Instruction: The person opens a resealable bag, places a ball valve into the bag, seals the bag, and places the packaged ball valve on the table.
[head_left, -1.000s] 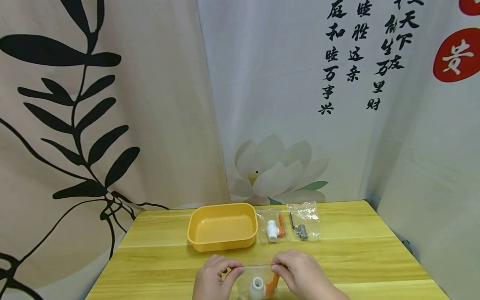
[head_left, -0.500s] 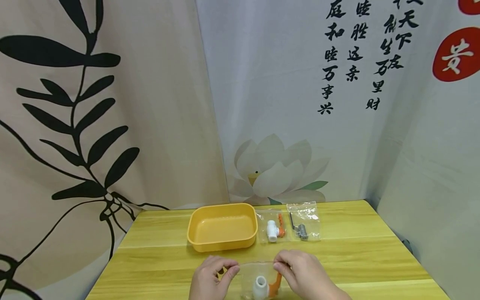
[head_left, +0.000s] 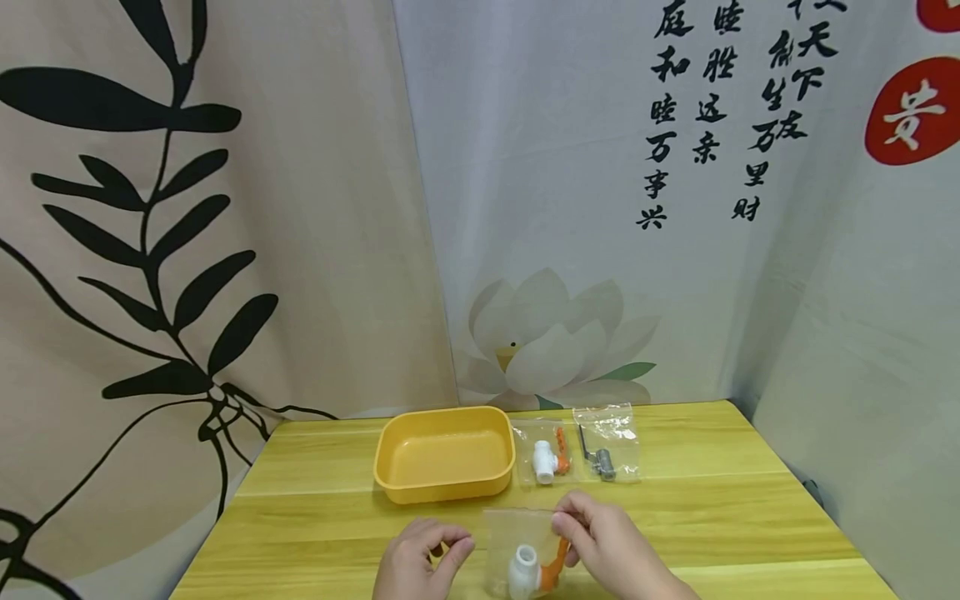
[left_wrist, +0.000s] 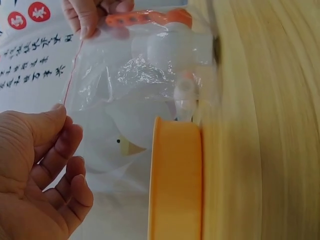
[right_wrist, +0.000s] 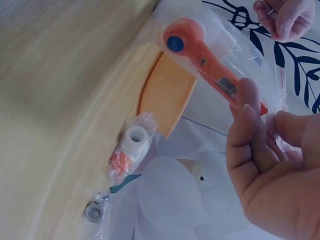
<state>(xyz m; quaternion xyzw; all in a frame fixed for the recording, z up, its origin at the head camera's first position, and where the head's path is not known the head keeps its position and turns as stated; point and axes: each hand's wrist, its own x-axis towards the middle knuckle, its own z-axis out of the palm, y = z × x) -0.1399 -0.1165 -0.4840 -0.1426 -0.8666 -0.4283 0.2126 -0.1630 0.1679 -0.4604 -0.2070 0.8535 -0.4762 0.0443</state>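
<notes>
A clear zip bag (head_left: 507, 530) holds a white plastic ball valve (head_left: 523, 573) with an orange lever handle (right_wrist: 215, 70). My right hand (head_left: 613, 546) pinches the bag's upper right corner between thumb and fingers, and the handle lies right against those fingers inside the plastic. My left hand (head_left: 420, 557) is beside the bag's left edge, with a small gap in the head view. Its thumb and index finger are close together and the other fingers are loosely curled. In the left wrist view its fingertips overlap the end of the bag's red zip line (left_wrist: 74, 70).
A yellow tray (head_left: 442, 493) stands at the back of the wooden table (head_left: 300, 525). Right of it lies another bagged white valve (head_left: 545, 462) with an orange handle. Beside that is a clear bag (head_left: 621, 429) with a grey metal cylinder (head_left: 604, 464) and a thin dark rod.
My left hand has come off the bag's left corner and moved slightly left and down. The right hand has shifted slightly right and up with the bag, which now shows more fully.
</notes>
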